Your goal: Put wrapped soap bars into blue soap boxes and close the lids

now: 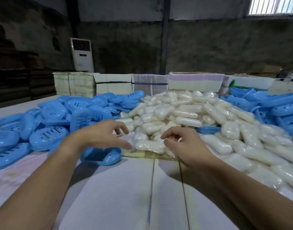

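Both hands over table (167, 188) by soap pile (183, 113): left hand (101, 136) and right hand (183, 145) fingers loosely curled, apart, holding nothing. Blue box (101, 155) under left.

Left heap of blue soap boxes (47, 120) cut by frame's left edge; right heap of boxes (273, 105) and soap pile (200, 117) run off right. Blue box (101, 156) partly hidden under left hand (101, 135).
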Motion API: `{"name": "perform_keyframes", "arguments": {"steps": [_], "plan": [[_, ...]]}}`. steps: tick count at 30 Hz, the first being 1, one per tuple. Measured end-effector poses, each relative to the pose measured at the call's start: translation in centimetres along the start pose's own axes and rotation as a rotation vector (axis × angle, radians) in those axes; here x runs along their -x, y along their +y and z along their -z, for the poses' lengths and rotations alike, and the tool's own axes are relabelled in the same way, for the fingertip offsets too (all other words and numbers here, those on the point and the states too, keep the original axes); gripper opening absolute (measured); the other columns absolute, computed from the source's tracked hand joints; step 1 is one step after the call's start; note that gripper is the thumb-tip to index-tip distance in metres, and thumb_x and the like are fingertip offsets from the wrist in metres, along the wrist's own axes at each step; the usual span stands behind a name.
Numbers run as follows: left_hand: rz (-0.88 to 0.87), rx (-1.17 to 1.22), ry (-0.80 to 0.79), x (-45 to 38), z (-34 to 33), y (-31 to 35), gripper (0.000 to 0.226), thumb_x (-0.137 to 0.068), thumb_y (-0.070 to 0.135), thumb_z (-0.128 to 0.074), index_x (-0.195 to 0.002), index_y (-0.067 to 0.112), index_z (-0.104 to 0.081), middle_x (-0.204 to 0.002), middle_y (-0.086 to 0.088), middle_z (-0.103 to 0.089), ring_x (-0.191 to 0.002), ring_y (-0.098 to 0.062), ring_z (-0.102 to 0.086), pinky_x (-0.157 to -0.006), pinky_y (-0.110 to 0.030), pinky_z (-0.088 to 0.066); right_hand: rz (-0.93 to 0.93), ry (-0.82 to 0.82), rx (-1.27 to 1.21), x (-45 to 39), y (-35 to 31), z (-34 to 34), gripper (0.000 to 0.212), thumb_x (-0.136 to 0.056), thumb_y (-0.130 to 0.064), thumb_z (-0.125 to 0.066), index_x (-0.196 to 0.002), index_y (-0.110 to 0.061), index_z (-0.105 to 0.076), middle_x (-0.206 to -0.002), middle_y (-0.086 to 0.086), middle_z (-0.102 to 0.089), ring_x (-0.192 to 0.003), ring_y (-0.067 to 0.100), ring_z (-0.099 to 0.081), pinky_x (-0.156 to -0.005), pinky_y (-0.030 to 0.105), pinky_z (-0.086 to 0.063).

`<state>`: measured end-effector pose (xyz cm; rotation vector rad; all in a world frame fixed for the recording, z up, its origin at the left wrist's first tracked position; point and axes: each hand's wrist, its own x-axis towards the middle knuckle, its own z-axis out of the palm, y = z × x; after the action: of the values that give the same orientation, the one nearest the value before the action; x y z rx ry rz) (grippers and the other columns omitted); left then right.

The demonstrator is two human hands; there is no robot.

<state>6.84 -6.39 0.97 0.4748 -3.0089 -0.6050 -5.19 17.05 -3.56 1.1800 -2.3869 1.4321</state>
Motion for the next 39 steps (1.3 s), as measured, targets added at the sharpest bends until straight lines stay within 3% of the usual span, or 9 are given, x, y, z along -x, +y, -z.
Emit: {"name": "perform_keyframes", "arguments": {"steps": [2, 5, 12, 21, 25, 27, 31, 34, 39], "plan": [[0.073, -0.126, -0.215, 0.7, 1.0, -0.9, 0.081, -0.046, 0.077, -0.075, -0.12, 0.056, -0.05, -0.12, 0.024, -0.049, -0.112, -0.006, -0.053, -0.091, -0.029, -0.041, -0.003, -0.007, -0.037, 0.1, -0.2, 0.1, 0.017, -0.08, -0.012, -0.065, -0.079, -0.027, -0.073, -0.065, -0.02, -0.059, -0.059, 0.002, -0.052, -0.057, 0.013, -0.04], [0.12, -0.22, -0.252, 0.8, 1.1, -1.1, 0.074, -0.053, 0.069, -0.082, -0.118, 0.056, -0.05, -0.121, 0.02, -0.05, -0.111, -0.012, -0.055, -0.097, -0.034, -0.047, -0.001, -0.032, -0.008, 0.1, -0.4, 0.3, 0.017, -0.081, -0.011, -0.065, -0.079, -0.027, -0.073, -0.066, -0.019, -0.059, -0.062, 0.002, -0.053, -0.058, 0.013, -0.04], [0.092, -0.207, -0.305, 1.4, 1.8, -1.2, 0.069, -0.065, 0.043, -0.091, -0.121, 0.053, -0.051, -0.12, 0.02, -0.049, -0.097, 0.001, -0.051, -0.078, -0.027, -0.041, -0.01, -0.036, -0.008, 0.3, -0.6, 0.4, 0.017, -0.082, -0.012, -0.065, -0.081, -0.027, -0.073, -0.071, -0.015, -0.06, -0.066, 0.007, -0.055, -0.059, 0.012, -0.041], [-0.296, 0.05, -0.061, 1.4, -0.4, 2.0, 0.078, -0.068, 0.04, -0.088, -0.128, 0.06, -0.043, -0.121, 0.03, -0.051, -0.107, 0.007, -0.053, -0.085, -0.017, -0.046, 0.005, 0.091, 0.043, 0.0, -0.2, 0.9, 0.022, -0.079, -0.011, -0.065, -0.083, -0.032, -0.069, -0.076, -0.015, -0.062, -0.065, 0.006, -0.053, -0.067, 0.028, -0.048], [-0.502, 0.133, -0.08, 1.6, -3.2, 4.7, 0.081, -0.067, 0.044, -0.088, -0.133, 0.053, -0.043, -0.124, 0.028, -0.053, -0.113, 0.011, -0.05, -0.091, -0.009, -0.043, 0.012, 0.282, 0.002, -0.6, -0.1, 2.2, 0.025, -0.081, -0.007, -0.062, -0.088, -0.03, -0.07, -0.08, -0.006, -0.064, -0.069, 0.002, -0.054, -0.064, 0.011, -0.041], [-0.547, 0.127, -0.138, 1.5, -4.6, 5.8, 0.084, -0.066, 0.044, -0.089, -0.136, 0.05, -0.042, -0.121, 0.026, -0.054, -0.111, 0.008, -0.052, -0.095, -0.014, -0.045, -0.015, 0.295, 0.015, -0.8, 0.0, 3.0, 0.021, -0.081, -0.01, -0.062, -0.089, -0.028, -0.07, -0.076, -0.006, -0.063, -0.067, 0.004, -0.055, -0.064, 0.017, -0.043], [-0.561, 0.079, -0.156, 1.0, -4.6, 5.4, 0.068, -0.065, 0.046, -0.09, -0.123, 0.043, -0.057, -0.113, 0.025, -0.056, -0.105, 0.003, -0.055, -0.093, -0.024, -0.051, -0.068, 0.004, 0.305, -1.0, 0.7, 4.8, 0.016, -0.082, -0.02, -0.069, -0.09, -0.033, -0.067, -0.071, -0.009, -0.063, -0.07, 0.007, -0.059, -0.062, 0.013, -0.04], [-0.54, 0.08, -0.156, 0.8, -4.3, 4.8, 0.059, -0.064, 0.049, -0.089, -0.116, 0.044, -0.062, -0.108, 0.025, -0.058, -0.1, 0.001, -0.057, -0.088, -0.025, -0.053, -0.111, -0.179, 0.412, -0.8, 1.0, 4.5, 0.026, -0.087, -0.035, -0.066, -0.111, -0.042, -0.064, -0.081, -0.01, -0.066, -0.074, 0.001, -0.059, -0.065, 0.011, -0.038], [-0.491, 0.162, -0.143, 0.5, -5.3, 5.3, 0.072, -0.051, 0.056, -0.091, -0.112, 0.051, -0.054, -0.106, 0.023, -0.058, -0.095, 0.002, -0.058, -0.085, -0.026, -0.054, -0.101, -0.387, 0.588, -0.9, 1.2, 2.9, 0.036, -0.092, -0.061, -0.044, -0.126, -0.055, -0.054, -0.108, -0.002, -0.057, -0.112, 0.018, -0.051, -0.097, 0.033, -0.039]]}}
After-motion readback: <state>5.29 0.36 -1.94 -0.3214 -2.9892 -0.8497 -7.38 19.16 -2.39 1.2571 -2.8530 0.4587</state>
